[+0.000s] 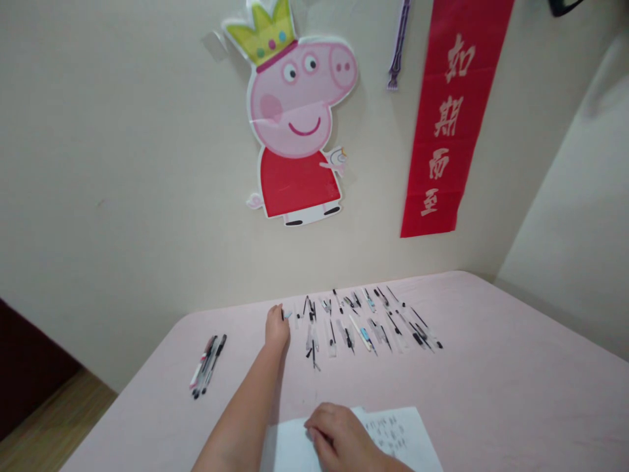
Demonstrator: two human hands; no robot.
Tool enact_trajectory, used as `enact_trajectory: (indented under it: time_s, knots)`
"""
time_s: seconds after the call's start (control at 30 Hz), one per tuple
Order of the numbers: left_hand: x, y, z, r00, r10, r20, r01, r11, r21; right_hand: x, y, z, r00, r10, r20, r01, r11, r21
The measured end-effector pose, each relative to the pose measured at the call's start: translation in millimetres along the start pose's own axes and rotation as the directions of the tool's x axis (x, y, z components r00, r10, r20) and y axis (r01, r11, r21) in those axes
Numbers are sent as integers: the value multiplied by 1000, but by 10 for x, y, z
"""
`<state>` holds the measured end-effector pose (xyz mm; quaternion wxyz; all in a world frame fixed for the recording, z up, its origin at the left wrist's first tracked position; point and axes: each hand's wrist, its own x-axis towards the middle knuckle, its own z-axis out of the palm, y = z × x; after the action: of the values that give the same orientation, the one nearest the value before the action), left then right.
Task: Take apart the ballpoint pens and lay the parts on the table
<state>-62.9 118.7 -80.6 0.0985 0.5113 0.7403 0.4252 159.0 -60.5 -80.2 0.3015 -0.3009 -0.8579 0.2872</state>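
Observation:
My left hand (276, 328) is stretched to the far left end of the spread of pen parts, its fingers closed at a small dark and light-blue pen part (287, 315). Most of that piece is hidden by the fingers. Closer to me, my right hand (341, 436) rests on a white sheet of paper (295, 449) with its fingers curled in, and nothing shows in them. Handwriting covers the right side of the sheet. Beyond it lie several taken-apart pen parts in two rough rows, among them clear barrels, black caps, thin refills and a white and blue pen (361, 331).
Several whole pens (209, 367) lie side by side at the left of the pink tabletop (491, 380). The table's far edge meets a wall with a cartoon pig cutout (299, 183) and a red banner (455, 131). A purple strap (400, 46) hangs between them.

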Motion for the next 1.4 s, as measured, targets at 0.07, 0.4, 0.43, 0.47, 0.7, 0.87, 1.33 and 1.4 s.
enact_trajectory:
  time_s: [0.07,0.4,0.43,0.47,0.7,0.87,1.33,1.4]
  knots:
    - [-12,-10,-27,1000,22,7,-22,998,53,3,-5,-4,1000,1,9,-1,1000,-1]
    - [8,80,80,1000,10,-23,-4,975,222,30,-12,-30,999,9,54,-6,999,-48]
    - [21,78,91,1000,7,-26,-1,973,232,33,-13,-33,998,12,56,-9,999,-51]
    - [36,72,100,1000,7,-27,0,970,242,36,-13,-36,998,14,57,-12,999,-50]
    - [123,16,135,1000,26,-11,-22,961,277,41,8,-38,999,17,47,-16,1000,-24]
    - [112,27,120,998,70,0,-67,957,282,46,9,-36,998,34,51,-33,999,-23]
    - [141,-2,117,999,-3,-49,16,963,268,52,-3,-58,998,36,57,-35,999,-10]
    - [174,-30,97,997,-42,-60,56,966,251,40,-7,-50,998,45,51,-45,999,3]
